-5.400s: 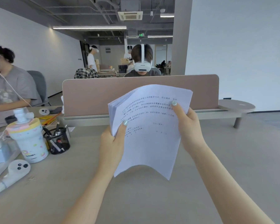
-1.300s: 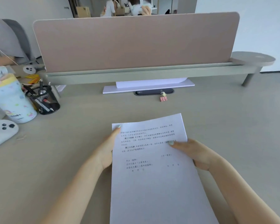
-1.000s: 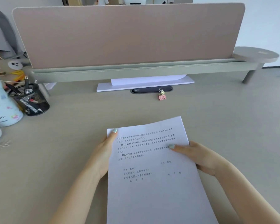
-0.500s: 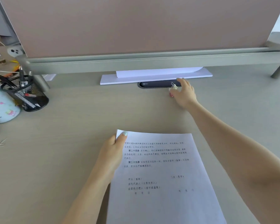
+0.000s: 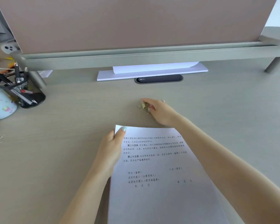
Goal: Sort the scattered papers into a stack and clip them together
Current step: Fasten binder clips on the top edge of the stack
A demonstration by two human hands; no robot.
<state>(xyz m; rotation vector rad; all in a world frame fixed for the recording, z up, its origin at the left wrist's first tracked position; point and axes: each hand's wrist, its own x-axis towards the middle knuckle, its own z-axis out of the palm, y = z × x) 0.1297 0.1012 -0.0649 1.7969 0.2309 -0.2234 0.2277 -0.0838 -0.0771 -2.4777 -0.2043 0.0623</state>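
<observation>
Right hand (image 5: 160, 110): fingers (image 5: 149, 103) clenched on the binder clip (image 5: 143, 106); held above the middle of the worktop (image 5: 233, 110), just beyond the far edge of the paper stack.
Left hand (image 5: 111, 149): fingers wrapped under the far-left corner of the paper stack (image 5: 160, 175), thumb pressing on top; grasping, not released.
Binder clip: small, metallic, wire handles pointing left; whether its mouth is open cannot be told.
Paper stack: squared, printed side up, lying from the worktop centre toward the near edge; far-left corner lifted slightly by the left hand.
Step in hand: sorting judged complete; clip in hand and not yet on the stack.
Next move: squeeze handles to open the clip, slide its mouth over the raised corner or far edge, release; keep sheets pinned to prevent fanning.
Surroundings: cable port (image 5: 158, 78) and white board (image 5: 152, 73) near the far edge under the partition (image 5: 136, 21); mesh pen holder (image 5: 21, 89) at the far-left.
</observation>
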